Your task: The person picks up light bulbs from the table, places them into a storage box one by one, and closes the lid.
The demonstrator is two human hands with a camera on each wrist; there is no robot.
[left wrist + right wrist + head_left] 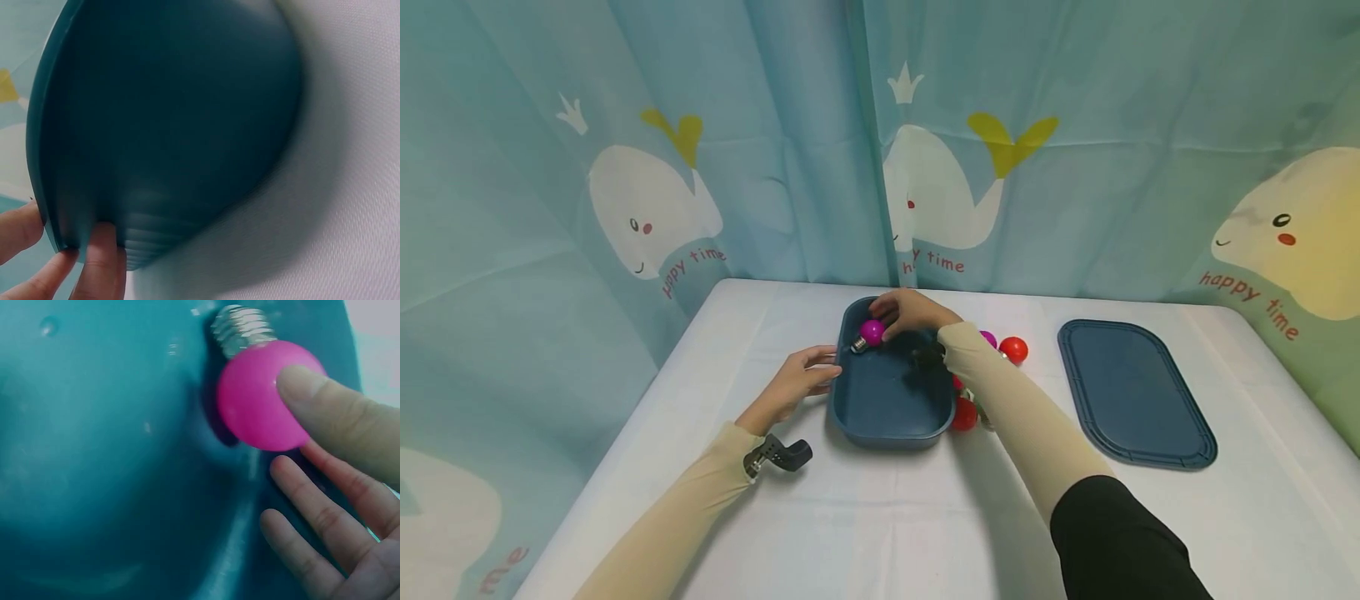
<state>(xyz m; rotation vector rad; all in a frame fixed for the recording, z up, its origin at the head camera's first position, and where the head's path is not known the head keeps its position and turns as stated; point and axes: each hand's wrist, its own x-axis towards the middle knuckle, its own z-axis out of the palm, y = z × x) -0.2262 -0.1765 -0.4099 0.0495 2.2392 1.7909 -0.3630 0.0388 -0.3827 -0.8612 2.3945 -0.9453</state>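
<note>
A magenta light bulb (872, 332) with a silver screw base is inside the blue-grey plastic box (895, 433), near its far left end. My right hand (917, 310) reaches into the box and pinches this bulb (262, 400). In the right wrist view the thumb presses on the round part, one finger shows behind it, and the other fingers are spread beside it. My left hand (805, 375) is at the box's left side. Its extended fingers (100, 262) touch the box's outer wall and rim in the left wrist view.
More bulbs lie on the white table right of the box, partly hidden by the right sleeve: a red bulb (1013, 350), a magenta one (988, 338) and another red bulb (964, 414). Farther right lies a flat blue-grey lid (1138, 392). A whale-print curtain (805, 192) hangs behind the table.
</note>
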